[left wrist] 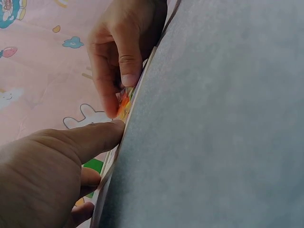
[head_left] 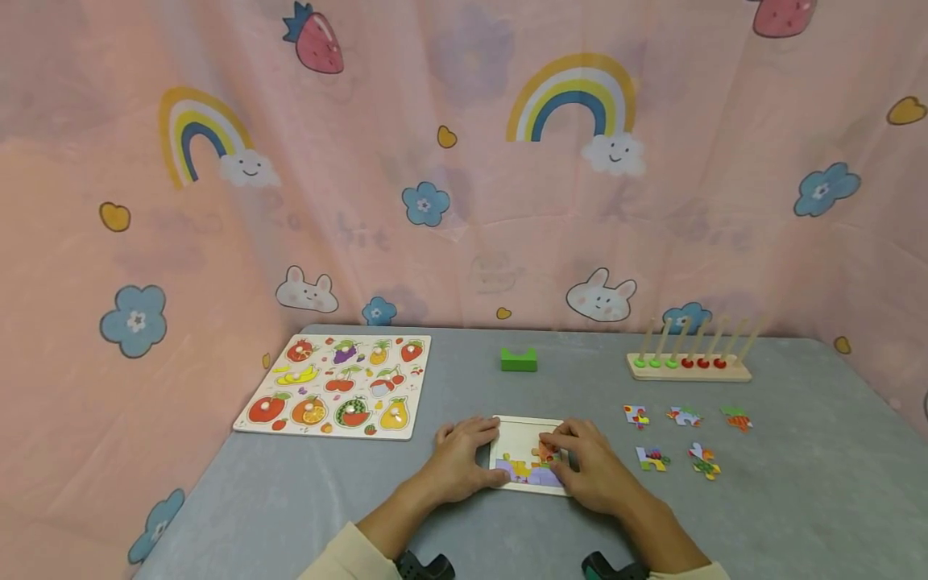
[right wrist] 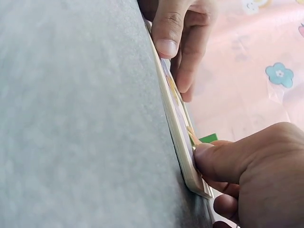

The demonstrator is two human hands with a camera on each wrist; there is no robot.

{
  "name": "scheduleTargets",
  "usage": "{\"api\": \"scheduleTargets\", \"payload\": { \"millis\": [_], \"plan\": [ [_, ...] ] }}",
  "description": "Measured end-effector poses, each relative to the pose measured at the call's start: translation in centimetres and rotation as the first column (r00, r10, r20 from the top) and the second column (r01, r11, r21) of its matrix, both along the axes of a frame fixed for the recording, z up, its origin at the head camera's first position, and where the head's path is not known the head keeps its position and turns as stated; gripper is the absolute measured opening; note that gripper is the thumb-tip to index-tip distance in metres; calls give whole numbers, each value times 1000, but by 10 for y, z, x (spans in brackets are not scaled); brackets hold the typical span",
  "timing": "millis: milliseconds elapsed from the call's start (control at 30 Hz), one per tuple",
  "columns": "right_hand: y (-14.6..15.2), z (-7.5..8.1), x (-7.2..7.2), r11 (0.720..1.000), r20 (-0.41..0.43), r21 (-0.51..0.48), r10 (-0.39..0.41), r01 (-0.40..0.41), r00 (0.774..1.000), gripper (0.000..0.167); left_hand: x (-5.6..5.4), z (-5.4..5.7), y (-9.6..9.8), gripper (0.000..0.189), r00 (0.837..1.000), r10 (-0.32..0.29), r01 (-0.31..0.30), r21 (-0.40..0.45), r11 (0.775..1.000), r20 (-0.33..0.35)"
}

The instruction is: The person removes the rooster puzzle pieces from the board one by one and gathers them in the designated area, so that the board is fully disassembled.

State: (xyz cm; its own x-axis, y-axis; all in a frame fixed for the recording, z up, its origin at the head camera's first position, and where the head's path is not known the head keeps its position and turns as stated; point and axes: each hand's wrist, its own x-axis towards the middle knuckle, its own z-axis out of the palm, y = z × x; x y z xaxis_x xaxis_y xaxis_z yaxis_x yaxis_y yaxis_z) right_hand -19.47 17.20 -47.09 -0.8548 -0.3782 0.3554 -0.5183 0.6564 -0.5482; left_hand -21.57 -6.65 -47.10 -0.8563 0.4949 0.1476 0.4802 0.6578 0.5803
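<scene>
A small jigsaw tray (head_left: 516,435) lies flat in front of me, with purple and yellow jigsaw pieces (head_left: 520,469) fitted along its near side. My left hand (head_left: 460,461) holds the tray's left edge, the thumb at the near corner and the fingers farther up the side. Inside the tray's right part, my right hand (head_left: 593,471) pinches an orange jigsaw piece (head_left: 544,453) between thumb and fingers. Its far fingertips and part of the piece are hidden. In the right wrist view, the right thumb (right wrist: 209,159) bears down close to the tray's rim (right wrist: 190,178).
Several loose jigsaw pieces (head_left: 684,416) lie in two rows to the right. Behind them stands a wooden peg rack (head_left: 689,372) with green and red beads. A fruit knob puzzle (head_left: 333,387) is at the left; a green block (head_left: 518,360) sits beyond the tray.
</scene>
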Motion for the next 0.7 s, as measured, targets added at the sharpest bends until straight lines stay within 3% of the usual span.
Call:
{"api": "scheduleTargets", "payload": {
  "millis": [267, 533, 700],
  "plan": [
    [1, 0, -1, 1000, 11, -8, 11, -11, 1000, 35, 1, 1, 0, 63, 1000, 4, -4, 2, 1000, -2],
    [3, 4, -1, 995, -46, -100, 6, -11, 999, 37, 0, 1, 0, 64, 1000, 0, 0, -9, 1000, -6],
    [8, 16, 1, 991, -46, -134, -14, 8, 999, 38, 1, 2, 0, 64, 1000, 2, -2, -8, 1000, 1]
  ]
}}
